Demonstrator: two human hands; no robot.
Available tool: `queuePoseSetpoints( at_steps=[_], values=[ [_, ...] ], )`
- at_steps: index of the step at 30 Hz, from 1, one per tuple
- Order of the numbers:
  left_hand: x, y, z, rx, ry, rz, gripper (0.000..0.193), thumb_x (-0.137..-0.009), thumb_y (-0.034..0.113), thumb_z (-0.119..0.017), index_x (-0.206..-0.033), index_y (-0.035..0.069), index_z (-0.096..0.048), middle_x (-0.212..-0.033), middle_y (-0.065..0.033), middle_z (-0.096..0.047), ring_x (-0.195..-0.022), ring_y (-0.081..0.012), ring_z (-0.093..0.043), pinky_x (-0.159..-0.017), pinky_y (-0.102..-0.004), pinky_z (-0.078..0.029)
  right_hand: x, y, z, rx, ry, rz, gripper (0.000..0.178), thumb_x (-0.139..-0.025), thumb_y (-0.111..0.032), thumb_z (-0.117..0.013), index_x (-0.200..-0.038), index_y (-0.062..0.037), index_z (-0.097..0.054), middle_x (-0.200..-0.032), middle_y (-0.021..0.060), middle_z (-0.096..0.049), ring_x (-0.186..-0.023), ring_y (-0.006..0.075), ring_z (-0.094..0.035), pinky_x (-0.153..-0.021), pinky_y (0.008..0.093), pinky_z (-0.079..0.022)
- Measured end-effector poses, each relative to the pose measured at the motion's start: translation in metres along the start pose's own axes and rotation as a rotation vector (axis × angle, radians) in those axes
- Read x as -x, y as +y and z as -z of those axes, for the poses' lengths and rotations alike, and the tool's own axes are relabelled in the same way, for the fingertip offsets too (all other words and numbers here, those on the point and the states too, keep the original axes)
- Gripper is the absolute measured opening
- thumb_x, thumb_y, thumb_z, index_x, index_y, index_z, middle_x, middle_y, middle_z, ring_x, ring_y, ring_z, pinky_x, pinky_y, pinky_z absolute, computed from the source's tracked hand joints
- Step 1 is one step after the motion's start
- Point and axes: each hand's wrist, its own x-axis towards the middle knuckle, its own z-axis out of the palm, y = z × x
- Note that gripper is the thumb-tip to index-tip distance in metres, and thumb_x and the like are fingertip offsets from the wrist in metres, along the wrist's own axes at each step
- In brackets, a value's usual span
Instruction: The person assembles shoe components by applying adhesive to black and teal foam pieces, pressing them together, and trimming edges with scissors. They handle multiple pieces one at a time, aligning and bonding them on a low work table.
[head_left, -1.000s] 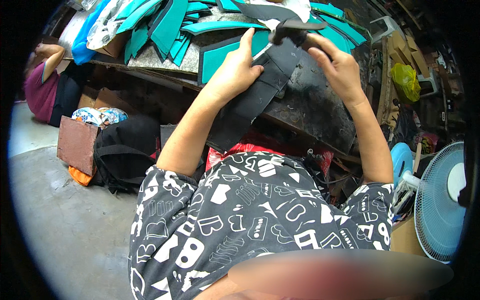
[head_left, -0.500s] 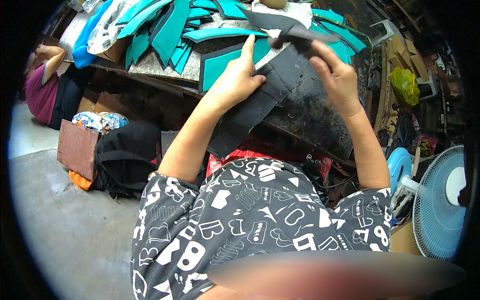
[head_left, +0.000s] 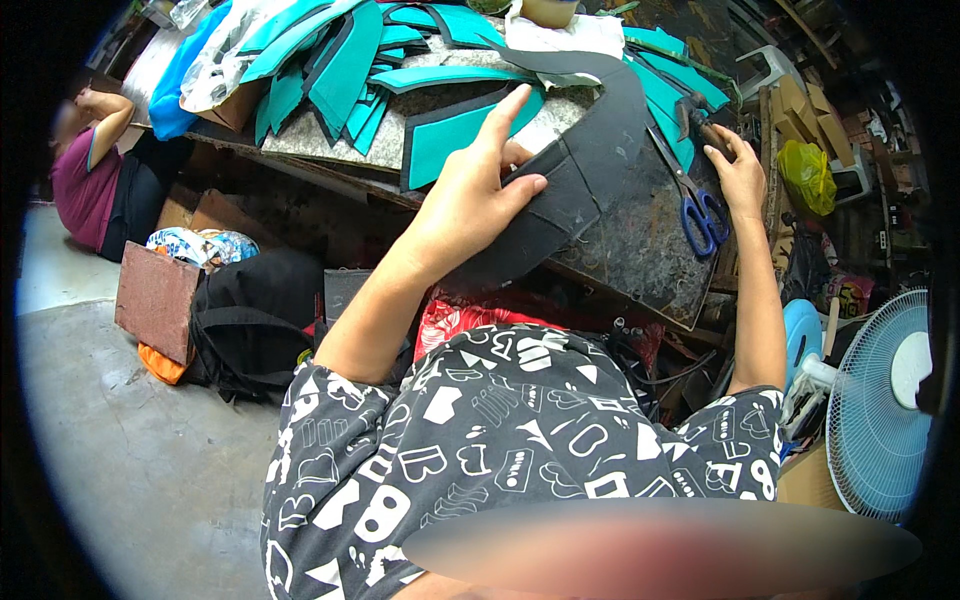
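Note:
My left hand [head_left: 470,190] grips the edge of a black curved sheet piece [head_left: 600,130], its index finger pointing up and its thumb lying against the sheet. The piece looks tilted up over the bench, its narrow end curling toward the teal parts. At the right side of the bench, my right hand [head_left: 738,170] is closed on the brown handle of a hammer [head_left: 715,138], whose dark head rests near the teal pieces. Scissors with blue handles [head_left: 703,222] lie just left of my right hand.
Teal and black cut pieces [head_left: 345,75] are heaped across the bench's far left. A white cloth [head_left: 570,32] with a pot lies at the back. On the right stand a fan [head_left: 875,400] and a yellow bag [head_left: 808,172]. Another person [head_left: 90,190] sits far left.
My right hand has carried the hammer from over the black piece to the bench's right side, uncovering the scissors. The black piece has shifted and its curved end is now in plain view.

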Motion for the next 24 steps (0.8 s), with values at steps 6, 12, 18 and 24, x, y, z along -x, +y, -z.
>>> queuePoseSetpoints(
  at_steps=[6, 12, 18, 24],
  values=[
    [0.009, 0.022, -0.009, 0.034, -0.05, -0.216, 0.087, -0.083, 0.001, -0.073, -0.155, 0.012, -0.025, -0.096, -0.0188, -0.071, -0.088, -0.0295, -0.071, -0.077, -0.0355, -0.054, 0.001, -0.028, 0.016, -0.645, -0.184, 0.16, 0.062, -0.096, -0.062, -0.048, -0.121, -0.0089, -0.069, -0.113, 0.0139, -0.069, -0.105, 0.0245, -0.064, -0.09, 0.0389, -0.049],
    [0.02, 0.028, -0.025, -0.017, -0.29, -0.312, 0.091, -0.083, 0.002, -0.071, -0.157, 0.016, -0.02, -0.096, -0.0183, -0.071, -0.088, -0.038, -0.07, -0.077, -0.0418, -0.056, 0.01, -0.087, 0.057, -1.312, -0.774, -0.078, 0.063, -0.096, -0.036, -0.065, -0.143, 0.0002, -0.046, -0.108, 0.0136, -0.071, -0.089, 0.0117, -0.069, -0.074, 0.0205, -0.055],
    [0.015, 0.002, -0.031, 0.428, -0.36, 0.001, 0.094, -0.083, 0.01, -0.077, -0.157, 0.012, -0.019, -0.109, -0.0193, -0.069, -0.103, -0.0271, -0.068, -0.089, -0.0383, -0.052, -0.002, -0.106, 0.108, -1.206, -0.385, -0.027, 0.043, -0.095, -0.009, -0.063, -0.135, 0.0008, -0.052, -0.1, 0.0102, -0.07, -0.075, 0.0059, -0.063, -0.061, 0.0154, -0.053],
    [0.021, -0.011, -0.031, 0.165, -0.493, -0.013, 0.073, -0.08, 0.017, -0.079, -0.143, 0.004, -0.044, -0.119, -0.0198, -0.067, -0.111, -0.0275, -0.065, -0.095, -0.0367, -0.05, -0.02, -0.066, 0.163, -1.323, -0.095, 0.174, 0.037, -0.105, -0.024, -0.047, -0.124, 0.0045, -0.061, -0.081, 0.0096, -0.067, -0.061, 0.0102, -0.062, -0.053, 0.0223, -0.053]
  ],
)
